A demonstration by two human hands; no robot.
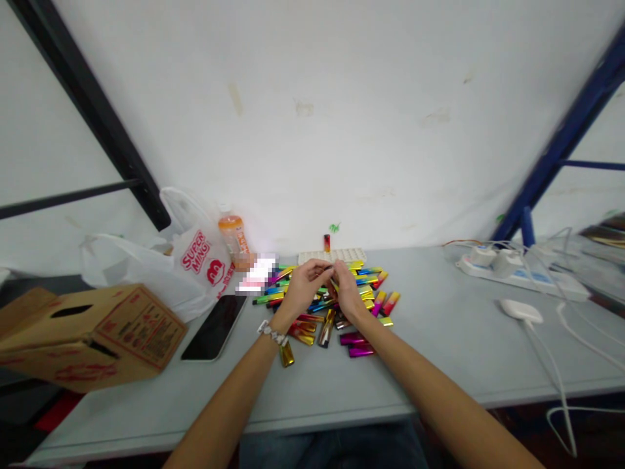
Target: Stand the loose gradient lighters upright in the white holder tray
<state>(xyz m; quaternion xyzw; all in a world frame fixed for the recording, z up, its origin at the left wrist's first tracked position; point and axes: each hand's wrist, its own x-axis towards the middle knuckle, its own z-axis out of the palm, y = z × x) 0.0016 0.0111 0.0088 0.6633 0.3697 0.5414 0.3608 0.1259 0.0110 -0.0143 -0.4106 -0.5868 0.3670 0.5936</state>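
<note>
My left hand [308,286] and my right hand [347,286] meet over a pile of shiny, lighter-shaped metallic cases [327,327]. Both have bent fingers pinched together around a small brownish metallic case [334,281], mostly hidden by the fingertips. The cases beneath shade between gold, red, purple, green and blue, lying loose in many directions. Just beyond my hands is a whitish tray with a grid of holes [359,255]. One red-and-dark case [327,243] stands upright at that tray.
Left on the grey table [439,339] are a phone [215,327], a cardboard box [97,332], a white plastic bag [195,260] and an orange drink bottle [233,233]. A power strip [527,275] and white charger [521,311] with cables lie right. A wall stands behind.
</note>
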